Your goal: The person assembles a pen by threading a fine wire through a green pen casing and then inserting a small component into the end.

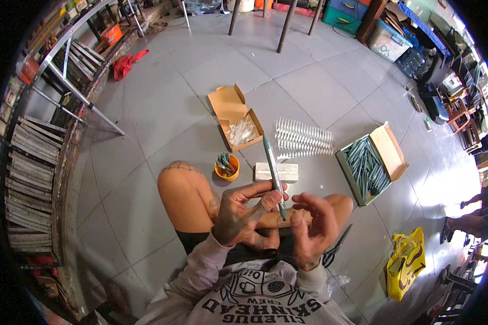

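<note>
My left hand (243, 212) pinches a dark green pen (273, 168) between thumb and fingers. The pen is tilted, its far end leaning up and left over the floor. Beside its near end, my right hand (313, 232) has curled fingers spread apart, with nothing visible in them. Beyond my hands lies a pale rectangular block (290, 172). An orange cup (231, 174) left of it holds small green pieces. Farther off, an unfolded cardboard box (226, 103) contains clear plastic bits. Rows of white pointed pieces (305, 140) lie right of that box.
A lidded box (391, 154) full of green pens sits at the right. Nearer me on that side is a yellow bag (406, 265). Metal stand legs (84, 97) and a red cloth (127, 65) are at the far left. Another person's legs (469, 221) show at the right edge.
</note>
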Demonstrator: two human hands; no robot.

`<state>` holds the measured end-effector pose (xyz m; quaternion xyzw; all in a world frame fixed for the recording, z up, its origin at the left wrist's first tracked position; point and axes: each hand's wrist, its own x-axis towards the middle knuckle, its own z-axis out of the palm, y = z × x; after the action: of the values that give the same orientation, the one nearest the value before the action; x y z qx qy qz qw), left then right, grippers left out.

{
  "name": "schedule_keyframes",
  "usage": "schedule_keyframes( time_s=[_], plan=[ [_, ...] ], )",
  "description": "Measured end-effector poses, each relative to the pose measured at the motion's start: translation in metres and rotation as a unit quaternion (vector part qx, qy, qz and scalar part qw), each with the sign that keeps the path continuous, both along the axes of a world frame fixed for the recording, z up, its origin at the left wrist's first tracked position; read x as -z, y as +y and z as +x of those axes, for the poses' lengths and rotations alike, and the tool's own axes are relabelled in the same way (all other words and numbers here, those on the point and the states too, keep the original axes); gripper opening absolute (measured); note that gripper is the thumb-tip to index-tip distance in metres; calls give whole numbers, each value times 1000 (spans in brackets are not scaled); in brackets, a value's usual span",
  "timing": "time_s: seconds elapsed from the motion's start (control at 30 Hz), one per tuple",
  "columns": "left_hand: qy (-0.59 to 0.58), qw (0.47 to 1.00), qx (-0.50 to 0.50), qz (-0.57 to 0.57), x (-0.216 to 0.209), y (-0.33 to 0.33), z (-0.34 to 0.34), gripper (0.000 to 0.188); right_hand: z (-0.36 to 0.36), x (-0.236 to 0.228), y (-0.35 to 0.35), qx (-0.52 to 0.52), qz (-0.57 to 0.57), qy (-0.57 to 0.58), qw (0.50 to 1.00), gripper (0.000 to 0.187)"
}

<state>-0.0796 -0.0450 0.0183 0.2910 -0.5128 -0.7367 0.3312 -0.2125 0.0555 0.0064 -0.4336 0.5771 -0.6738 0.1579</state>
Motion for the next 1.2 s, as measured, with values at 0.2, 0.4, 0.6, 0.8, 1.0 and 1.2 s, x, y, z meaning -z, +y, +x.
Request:
schedule_keyframes(
  time_s=[0.2, 0.4, 0.6, 0.8, 1.0, 1.2],
  plan=[
    [15, 992, 121, 27, -14, 7, 6, 35, -18, -24, -16, -225, 96, -291, 925, 38],
    [39, 976, 210, 47, -20, 11, 21, 28, -29, -43, -13, -271, 151, -341, 887, 19],
    [50, 972, 226, 27, -23, 9, 25, 28, -27, -39, -19, -246, 101, -357, 896, 18],
    [-5, 992, 109, -59, -21, 23, 25, 31, -17, -21, -32, -146, -3, -249, 957, 25],
    [-141, 945, 10, -296, -30, 22, 21, 32, -6, -25, -27, -178, 28, -286, 941, 25],
    [-153, 898, -52, -409, -25, 20, 11, 32, -7, -27, -19, -189, 49, -226, 954, 24]
  ],
)
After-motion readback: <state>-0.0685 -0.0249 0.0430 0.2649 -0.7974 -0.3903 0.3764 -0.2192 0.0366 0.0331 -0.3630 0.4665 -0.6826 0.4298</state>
